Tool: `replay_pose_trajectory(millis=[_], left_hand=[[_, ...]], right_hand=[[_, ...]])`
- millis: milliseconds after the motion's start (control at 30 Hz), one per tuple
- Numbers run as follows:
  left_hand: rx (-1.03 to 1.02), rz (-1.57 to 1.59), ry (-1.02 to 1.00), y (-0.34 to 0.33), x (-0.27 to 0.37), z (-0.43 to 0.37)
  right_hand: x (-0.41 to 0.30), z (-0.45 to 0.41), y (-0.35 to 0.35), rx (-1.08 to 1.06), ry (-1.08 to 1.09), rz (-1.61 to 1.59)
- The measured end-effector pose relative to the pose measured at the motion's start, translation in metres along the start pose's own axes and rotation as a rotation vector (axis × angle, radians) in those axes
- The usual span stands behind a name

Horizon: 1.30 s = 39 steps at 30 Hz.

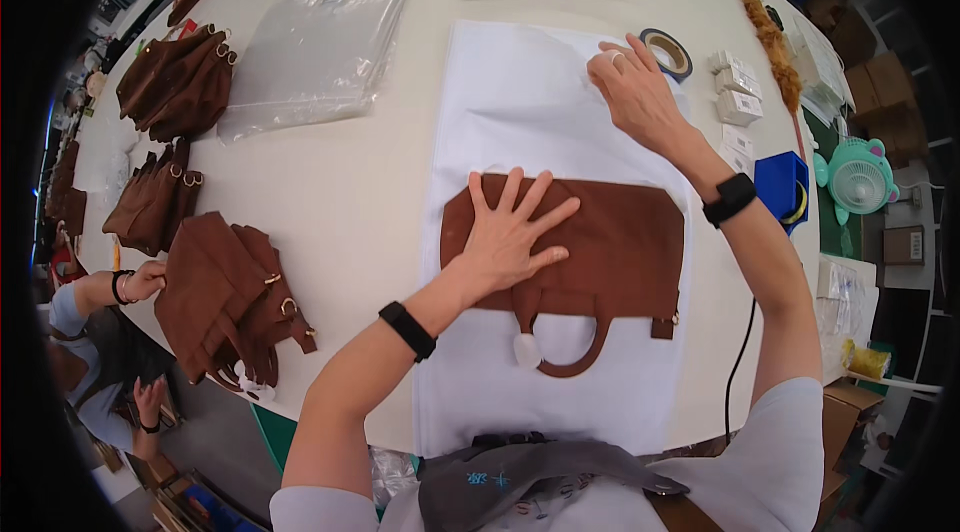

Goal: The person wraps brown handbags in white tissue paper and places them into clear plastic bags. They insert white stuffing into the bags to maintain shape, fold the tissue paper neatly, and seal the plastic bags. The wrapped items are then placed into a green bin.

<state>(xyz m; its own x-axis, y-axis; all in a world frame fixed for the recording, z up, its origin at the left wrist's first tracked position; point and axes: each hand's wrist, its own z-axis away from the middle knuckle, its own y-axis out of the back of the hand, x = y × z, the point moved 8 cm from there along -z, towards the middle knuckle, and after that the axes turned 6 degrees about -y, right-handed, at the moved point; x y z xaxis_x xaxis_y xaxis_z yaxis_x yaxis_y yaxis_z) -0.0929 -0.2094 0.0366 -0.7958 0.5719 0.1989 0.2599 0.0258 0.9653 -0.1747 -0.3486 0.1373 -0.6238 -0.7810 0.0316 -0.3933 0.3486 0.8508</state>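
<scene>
A brown handbag (615, 247) lies flat on a stack of thin white sheets (465, 389), its handles towards me and a white wrap on one handle. My left hand (506, 235) presses on the bag with fingers spread, holding nothing. Beyond the bag, my right hand (634, 89) has its fingers bent at the upper right of the stack and appears to pinch the top sheet. The fingertips are partly hidden. A roll of tape (677, 51) stands just past that hand.
Brown bags (176, 85) stand at the left, where a co-worker's hand (146, 280) touches the nearest group (202, 292). Clear plastic bags (315, 44) lie behind. To the right are small white boxes (739, 104), a blue tape dispenser (776, 183) and a green fan (859, 183).
</scene>
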Motion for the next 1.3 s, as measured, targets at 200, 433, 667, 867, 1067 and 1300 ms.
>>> replay_pose_trajectory(millis=[200,433,667,867,1067,1300], left_hand=[[0.056,0.004,0.002,-0.002,-0.004,-0.015],[0.130,-0.003,-0.170,-0.019,-0.006,-0.014],[0.134,-0.133,-0.092,0.017,0.013,-0.002],[0.234,-0.336,-0.335,-0.005,-0.005,0.015],[0.445,0.143,0.321,0.033,-0.128,0.076],[-0.111,-0.015,-0.244,-0.009,0.061,0.079]], right_hand=[[-0.153,0.108,0.105,-0.680,-0.040,-0.115],[-0.118,0.152,0.090,-0.472,-0.281,0.194],[-0.144,0.199,0.063,-0.471,-0.106,-0.087],[-0.142,0.227,0.054,-0.493,-0.127,-0.160],[-0.139,0.232,0.044,-0.486,-0.134,-0.192],[-0.143,0.280,0.060,-0.537,-0.324,-0.136]])
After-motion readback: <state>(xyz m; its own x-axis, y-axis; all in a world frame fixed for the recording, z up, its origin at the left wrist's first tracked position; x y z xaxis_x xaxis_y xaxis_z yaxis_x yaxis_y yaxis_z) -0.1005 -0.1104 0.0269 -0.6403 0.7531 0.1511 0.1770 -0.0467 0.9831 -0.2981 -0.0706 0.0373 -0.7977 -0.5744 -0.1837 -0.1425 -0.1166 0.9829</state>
